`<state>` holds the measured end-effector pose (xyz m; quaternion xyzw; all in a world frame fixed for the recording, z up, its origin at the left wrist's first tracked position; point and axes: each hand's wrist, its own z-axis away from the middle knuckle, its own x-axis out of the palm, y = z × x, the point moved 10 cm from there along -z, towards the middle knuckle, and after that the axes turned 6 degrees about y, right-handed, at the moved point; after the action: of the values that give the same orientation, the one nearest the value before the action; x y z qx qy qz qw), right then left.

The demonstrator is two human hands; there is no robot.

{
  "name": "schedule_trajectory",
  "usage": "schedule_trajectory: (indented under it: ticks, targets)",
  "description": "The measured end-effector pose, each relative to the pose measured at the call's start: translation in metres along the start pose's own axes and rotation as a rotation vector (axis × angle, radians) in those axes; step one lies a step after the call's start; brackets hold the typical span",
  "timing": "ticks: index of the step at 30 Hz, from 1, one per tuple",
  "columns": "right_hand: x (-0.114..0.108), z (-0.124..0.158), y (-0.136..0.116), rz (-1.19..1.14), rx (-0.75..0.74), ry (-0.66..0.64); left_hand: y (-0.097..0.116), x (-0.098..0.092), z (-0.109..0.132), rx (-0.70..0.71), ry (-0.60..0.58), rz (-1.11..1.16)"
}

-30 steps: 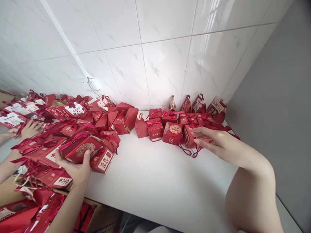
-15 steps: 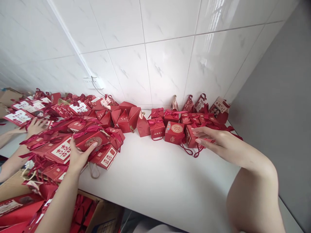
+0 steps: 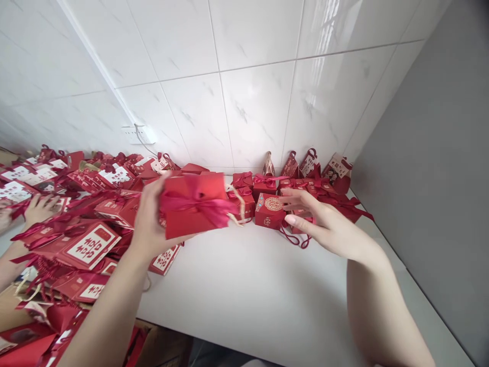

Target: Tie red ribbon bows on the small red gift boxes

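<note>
In the head view, the left hand (image 3: 147, 224) is wrapped round the left end of a red box (image 3: 194, 206), which is up off the table (image 3: 244, 290). Most of its fingers are hidden by the box; a strip of skin shows under the lower edge. The box turns a bow (image 3: 198, 200) towards the camera, blurred at its right tail, so any print on the other faces is out of sight. A pale cord (image 3: 241, 204) loops from its right end, also soft in outline.

The right hand (image 3: 324, 224) is loosely spread, thumb apart from fingers, with nothing seen in its grasp. It covers much of a small box (image 3: 300, 224) behind it; whether the fingertips touch that one cannot be told. Just left of them stands a patterned box (image 3: 270, 211), its dark red cords (image 3: 296, 238) lying on the table. The row behind is partly covered by the hand and by the held box.

On the left is a heap (image 3: 84, 244) of red boxes, overlapping so much that single ones are hard to separate; the left forearm hides part of it. A co-worker's hand (image 3: 38, 209) reaches into it, and another (image 3: 4, 216) is cut off by the picture's edge. At the bottom, a carton (image 3: 166, 344) is only partly in frame.
</note>
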<state>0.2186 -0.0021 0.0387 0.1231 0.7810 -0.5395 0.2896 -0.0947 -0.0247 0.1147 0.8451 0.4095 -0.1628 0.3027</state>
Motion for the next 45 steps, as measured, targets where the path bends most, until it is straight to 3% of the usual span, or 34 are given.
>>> schedule_trajectory:
  ticks: [1, 3, 6, 8, 12, 14, 16, 18, 20, 22, 24, 28, 32, 35, 40, 45]
  targets:
    - [0.004, -0.002, -0.006, -0.058, -0.043, 0.017, 0.023, 0.018, -0.008, 0.105, -0.097, 0.119]
    - [0.011, -0.004, -0.018, -0.173, -0.131, 0.034, 0.052, 0.055, -0.02, 0.141, -0.34, 0.304]
    - [0.017, -0.005, -0.025, -0.298, -0.168, 0.009, 0.069, 0.092, -0.031, -0.027, -0.534, 0.561]
    - [0.021, -0.005, -0.023, -0.277, -0.149, -0.054, 0.069, 0.115, -0.025, -0.114, -0.653, 0.69]
    - [0.045, -0.002, -0.01, -0.064, -0.118, -0.307, 0.058, 0.164, 0.034, -0.079, -1.063, 0.852]
    - [0.059, -0.001, 0.003, 0.018, -0.072, -0.386, 0.039, 0.185, 0.068, -0.084, -1.2, 0.877]
    - [0.068, -0.003, 0.013, 0.087, -0.048, -0.392, 0.016, 0.204, 0.094, -0.121, -1.237, 0.858]
    - [0.074, -0.006, 0.021, 0.159, -0.036, -0.377, -0.009, 0.216, 0.105, -0.224, -1.136, 0.852]
    - [0.076, -0.01, 0.029, 0.227, -0.01, -0.349, -0.038, 0.216, 0.099, -0.366, -0.858, 0.811]
    - [0.072, -0.015, 0.031, 0.269, 0.0, -0.278, -0.062, 0.2, 0.092, -0.47, -0.536, 0.713]
    - [0.066, -0.02, 0.028, 0.277, -0.029, -0.198, -0.065, 0.186, 0.092, -0.489, -0.38, 0.651]
    - [0.065, -0.023, 0.005, 0.216, -0.149, -0.092, -0.039, 0.182, 0.098, -0.499, -0.366, 0.704]
    - [0.069, -0.014, -0.037, -0.006, -0.359, 0.052, -0.036, 0.173, 0.085, -0.724, -0.085, 0.795]
    - [0.077, -0.003, -0.06, -0.102, -0.469, 0.13, -0.016, 0.171, 0.055, -0.689, 0.001, 0.853]
    - [0.085, 0.003, -0.065, -0.075, -0.482, 0.196, 0.009, 0.166, 0.016, -0.611, 0.051, 0.782]
    - [0.086, 0.002, -0.055, 0.02, -0.425, 0.295, 0.011, 0.163, 0.005, -0.522, 0.13, 0.681]
